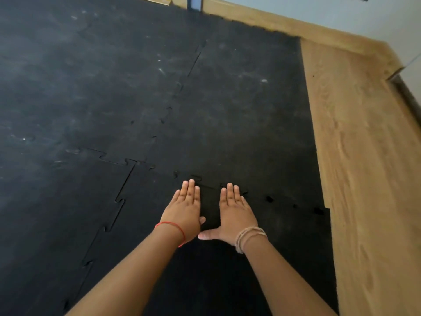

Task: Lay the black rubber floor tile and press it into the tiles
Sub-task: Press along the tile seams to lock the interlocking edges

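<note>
The black rubber floor tile (284,247) lies flat at the lower middle, its puzzle-edged far side meeting the laid tiles (239,110) beyond it. My left hand (184,208) and my right hand (234,213) rest palm down side by side on the tile's far edge, fingers straight and pointing away, just short of the seam. Both hold nothing. Along that seam to the right, small gaps (270,199) show between the interlocking tabs. The tile's left side meets another laid tile (57,213) along a jagged seam.
Bare wooden floor (364,179) runs along the right of the black tiles, edged by a wooden skirting and a pale wall (341,14) at the back right. Dusty laid tiles fill the left and far part of the view.
</note>
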The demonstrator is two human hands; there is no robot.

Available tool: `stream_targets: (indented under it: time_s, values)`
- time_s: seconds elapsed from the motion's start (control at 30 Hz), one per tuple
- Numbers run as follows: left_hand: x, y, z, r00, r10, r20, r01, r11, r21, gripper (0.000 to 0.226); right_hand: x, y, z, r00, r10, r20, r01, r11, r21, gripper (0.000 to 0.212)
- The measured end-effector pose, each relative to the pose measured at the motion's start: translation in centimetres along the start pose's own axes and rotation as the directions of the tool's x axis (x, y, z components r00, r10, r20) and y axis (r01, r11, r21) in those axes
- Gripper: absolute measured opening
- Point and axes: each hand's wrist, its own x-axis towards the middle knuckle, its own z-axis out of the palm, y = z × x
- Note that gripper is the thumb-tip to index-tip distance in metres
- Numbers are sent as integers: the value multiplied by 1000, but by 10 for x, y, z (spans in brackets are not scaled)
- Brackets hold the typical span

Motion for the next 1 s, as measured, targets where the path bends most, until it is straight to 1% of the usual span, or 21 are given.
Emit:
stream_targets:
  time_s: [0.07,0.1,0.17,0.2,0.23,0.27,0.33,0.37,0.47,0.63,0.7,0.77,0.8,0.83,0.87,0.93,1.0]
  values:
    - [0,1,-4,999,-15,49,15,1000,-7,76,3,2,-13,995,-34,96,30,999,44,123]
    - [1,3,-8,997,-31,77,31,999,-9,79,2,6,-19,991,-58,122,45,993,108,118]
    - [2,8,-13,994,-62,91,65,998,-27,83,-8,23,-21,995,-68,69,51,971,234,106]
    - [3,14,-14,996,-55,64,58,997,-46,84,-16,35,-16,999,-31,15,27,973,229,107]
    - [3,22,-13,1000,-19,18,20,998,-62,85,-25,49,-7,999,25,-41,-18,984,179,112]
    - [3,34,-10,999,45,-30,-47,997,-63,85,-34,62,4,993,82,-90,-71,990,122,117]
    - [2,60,2,982,173,-72,-177,983,-45,85,-50,79,21,978,162,-131,-153,985,74,123]
    - [2,70,8,979,188,-78,-192,981,-39,84,-54,83,26,975,181,-130,-172,982,73,124]
    - [9,82,18,986,141,-91,-143,990,-18,74,-49,87,24,980,182,-82,-176,982,75,127]
    - [12,86,7,994,110,6,-111,994,6,70,-40,90,11,985,171,38,-172,985,23,129]
    - [13,89,2,994,98,46,-98,995,-6,70,-42,96,6,988,134,82,-140,988,66,126]
    - [15,90,-3,992,82,93,-79,996,-35,71,-43,100,1,989,91,115,-108,983,149,121]
    - [16,91,-6,991,78,110,-73,996,-46,73,-43,102,-2,991,80,110,-102,972,213,117]
    - [17,91,-7,992,72,106,-67,996,-52,75,-44,107,-2,993,97,74,-113,957,269,115]
    - [15,94,-6,995,64,73,-61,997,-51,75,-50,113,3,989,148,10,-145,946,291,115]
    - [12,101,0,995,89,-43,-91,994,-54,73,-65,132,20,949,291,-123,-259,940,223,124]
    - [6,116,9,973,196,-121,-203,978,-51,71,-80,150,32,918,364,-156,-341,927,155,131]
